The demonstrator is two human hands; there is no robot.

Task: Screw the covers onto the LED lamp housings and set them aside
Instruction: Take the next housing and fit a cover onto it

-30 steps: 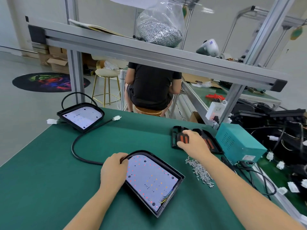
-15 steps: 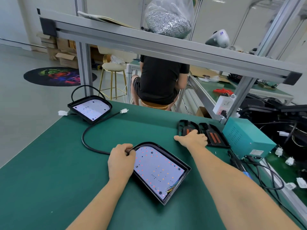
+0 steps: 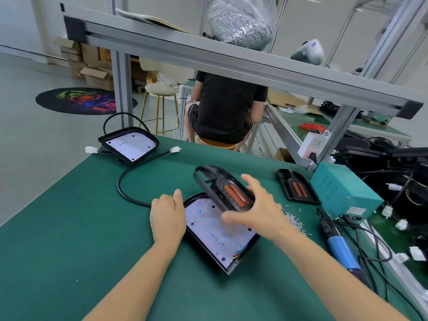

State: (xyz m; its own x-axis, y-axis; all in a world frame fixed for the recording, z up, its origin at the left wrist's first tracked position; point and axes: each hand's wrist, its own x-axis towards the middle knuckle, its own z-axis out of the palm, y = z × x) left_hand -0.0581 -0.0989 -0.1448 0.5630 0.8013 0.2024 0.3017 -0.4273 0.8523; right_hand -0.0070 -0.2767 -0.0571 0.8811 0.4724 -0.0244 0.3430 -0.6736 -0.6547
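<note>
Over housing (image 3: pixel 217 230), right hand (image 3: pixel 259 212) gripping cover (image 3: pixel 222 188)

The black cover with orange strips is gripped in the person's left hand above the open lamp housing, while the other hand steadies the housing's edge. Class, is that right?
Not quite. The head view shows the right hand gripping the black cover above the open lamp housing; the left hand is the one steadying the housing's edge.

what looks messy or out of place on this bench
Small silver screws lie scattered loose on the green mat, right of the near black LED lamp housing, not in any tray. Nothing looks damaged.
</note>
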